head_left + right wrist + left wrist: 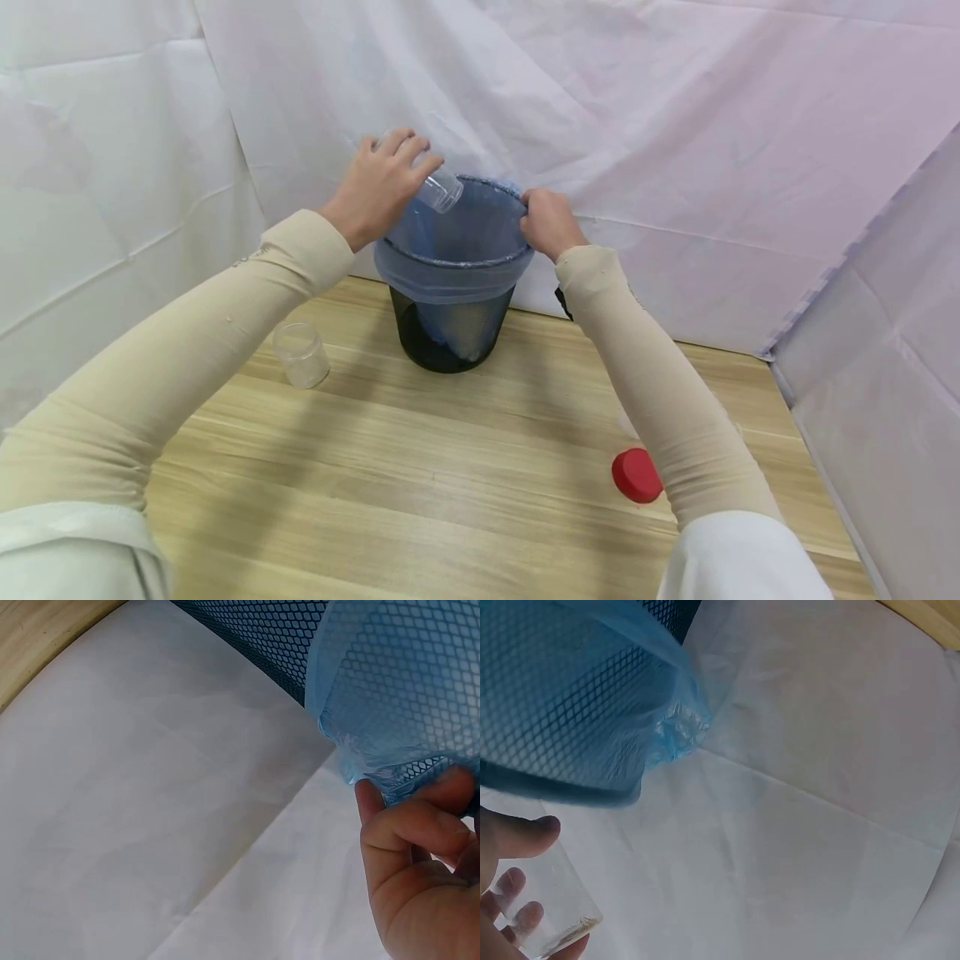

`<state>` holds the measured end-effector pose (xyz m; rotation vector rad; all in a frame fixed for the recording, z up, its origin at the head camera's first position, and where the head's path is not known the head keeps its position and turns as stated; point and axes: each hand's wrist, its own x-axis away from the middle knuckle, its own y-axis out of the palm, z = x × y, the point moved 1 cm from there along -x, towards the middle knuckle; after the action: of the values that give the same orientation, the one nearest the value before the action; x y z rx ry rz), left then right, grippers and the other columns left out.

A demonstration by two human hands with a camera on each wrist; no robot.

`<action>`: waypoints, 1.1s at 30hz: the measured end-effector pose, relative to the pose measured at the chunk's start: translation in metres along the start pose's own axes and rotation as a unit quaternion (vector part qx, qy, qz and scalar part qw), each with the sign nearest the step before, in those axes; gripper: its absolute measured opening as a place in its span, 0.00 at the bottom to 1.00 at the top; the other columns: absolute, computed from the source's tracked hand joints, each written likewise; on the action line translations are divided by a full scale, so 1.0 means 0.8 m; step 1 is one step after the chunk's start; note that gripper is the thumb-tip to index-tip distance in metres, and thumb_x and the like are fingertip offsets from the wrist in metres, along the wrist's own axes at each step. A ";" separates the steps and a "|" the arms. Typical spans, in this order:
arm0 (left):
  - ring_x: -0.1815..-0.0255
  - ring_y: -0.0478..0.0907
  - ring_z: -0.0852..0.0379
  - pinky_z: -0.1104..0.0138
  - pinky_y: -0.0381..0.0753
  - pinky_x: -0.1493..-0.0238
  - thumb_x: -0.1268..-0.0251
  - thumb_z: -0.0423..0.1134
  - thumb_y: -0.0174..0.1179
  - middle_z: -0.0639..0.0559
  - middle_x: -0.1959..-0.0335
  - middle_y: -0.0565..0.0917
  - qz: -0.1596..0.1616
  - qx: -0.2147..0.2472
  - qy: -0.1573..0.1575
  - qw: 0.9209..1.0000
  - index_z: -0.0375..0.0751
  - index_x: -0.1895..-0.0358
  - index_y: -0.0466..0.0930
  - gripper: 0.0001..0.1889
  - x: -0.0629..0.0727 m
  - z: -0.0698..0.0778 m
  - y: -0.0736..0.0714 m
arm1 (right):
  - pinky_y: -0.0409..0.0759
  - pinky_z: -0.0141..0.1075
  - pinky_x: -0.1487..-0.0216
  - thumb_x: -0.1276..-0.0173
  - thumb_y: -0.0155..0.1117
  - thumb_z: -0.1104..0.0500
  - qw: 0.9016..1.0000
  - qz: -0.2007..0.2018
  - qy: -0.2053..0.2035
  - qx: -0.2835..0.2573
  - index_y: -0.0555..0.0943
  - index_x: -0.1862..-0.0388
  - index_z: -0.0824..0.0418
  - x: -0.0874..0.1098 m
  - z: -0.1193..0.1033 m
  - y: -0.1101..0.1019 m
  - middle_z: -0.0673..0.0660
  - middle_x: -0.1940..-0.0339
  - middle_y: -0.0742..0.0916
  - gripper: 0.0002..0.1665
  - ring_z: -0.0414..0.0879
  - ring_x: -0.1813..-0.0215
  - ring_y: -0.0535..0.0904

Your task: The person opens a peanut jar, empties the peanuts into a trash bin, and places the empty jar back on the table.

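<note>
My left hand (382,185) grips a clear jar (440,191), tilted with its lower end over the mouth of a black mesh wastebasket (408,329). A little brownish residue shows in one end of this jar in the left wrist view, where the thumb and fingers of the left hand (510,855) wrap it. The basket is lined with a translucent blue bag (450,283) folded over its rim. With curled fingers my right hand (551,223) holds the rim and bag on the right side. In the right wrist view, bunched bag (367,761) shows beside the right hand (420,855).
A second clear jar (302,357) stands on the wooden table (420,483) left of the basket. The red lid (637,476) lies beside my right forearm, which partly covers a pale object (627,425). White cloth (637,125) hangs close behind the basket.
</note>
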<state>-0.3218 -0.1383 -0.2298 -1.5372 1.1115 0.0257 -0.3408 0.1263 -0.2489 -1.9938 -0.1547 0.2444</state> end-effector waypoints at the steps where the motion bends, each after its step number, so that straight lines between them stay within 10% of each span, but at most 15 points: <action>1: 0.28 0.73 0.33 0.34 0.83 0.43 0.23 0.20 0.52 0.33 0.31 0.79 0.006 0.001 -0.005 1.000 0.37 0.30 0.75 0.23 -0.002 0.000 -0.002 | 0.82 0.51 0.34 0.18 0.45 0.70 1.000 0.000 0.000 0.001 0.72 0.21 0.71 0.000 0.000 0.000 0.71 0.24 0.80 0.29 0.61 0.31 0.83; 9: 0.29 0.74 0.31 0.38 0.87 0.53 0.20 0.20 0.44 0.30 0.33 0.78 0.028 0.009 -0.054 0.998 0.34 0.25 0.70 0.25 -0.016 -0.004 -0.016 | 0.82 0.51 0.33 0.17 0.45 0.69 1.000 -0.007 0.007 -0.001 0.71 0.20 0.70 -0.003 -0.002 0.000 0.70 0.23 0.79 0.29 0.61 0.28 0.81; 21: 0.29 0.72 0.32 0.37 0.83 0.46 0.24 0.18 0.53 0.32 0.31 0.78 -0.002 -0.006 -0.003 1.000 0.37 0.29 0.73 0.25 0.009 0.002 0.007 | 0.83 0.49 0.38 0.17 0.44 0.70 1.000 -0.011 0.016 -0.009 0.69 0.19 0.69 -0.008 -0.007 0.005 0.69 0.21 0.77 0.31 0.60 0.30 0.83; 33: 0.27 0.71 0.32 0.35 0.82 0.46 0.20 0.21 0.48 0.31 0.30 0.77 0.011 -0.019 -0.023 0.999 0.37 0.27 0.72 0.23 0.008 -0.009 -0.010 | 0.82 0.51 0.32 0.18 0.43 0.70 1.000 -0.015 0.002 -0.025 0.69 0.19 0.70 -0.013 -0.010 0.008 0.69 0.20 0.76 0.31 0.61 0.25 0.79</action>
<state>-0.3170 -0.1489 -0.2246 -1.5497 1.0968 0.0978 -0.3487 0.1141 -0.2503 -2.0391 -0.1907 0.2195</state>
